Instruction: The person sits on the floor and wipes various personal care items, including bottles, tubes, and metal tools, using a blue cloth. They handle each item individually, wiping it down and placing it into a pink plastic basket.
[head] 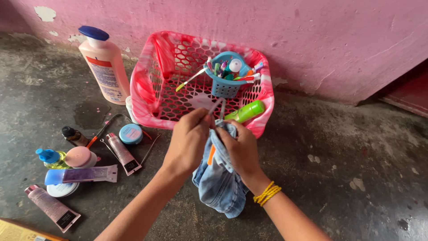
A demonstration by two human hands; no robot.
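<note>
Left of our pink plastic basket stands a peach lotion bottle. Our left hand pinches thin metal tweezers, tips pointing up toward the basket; our right hand grips a blue denim cloth around them.

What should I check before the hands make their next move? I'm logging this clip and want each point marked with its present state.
1. Left hand grips the thin grey tool: ok.
2. Right hand holds the denim cloth against that tool: ok.
3. Pink basket sits upright by the wall, with bare space inside: ok.
4. Small blue cup in the basket stands upright with its brushes: ok.
5. Green tube lies inside the basket, near the hands: ok.
6. Whether the tool is wiped clean: cannot tell.
</note>
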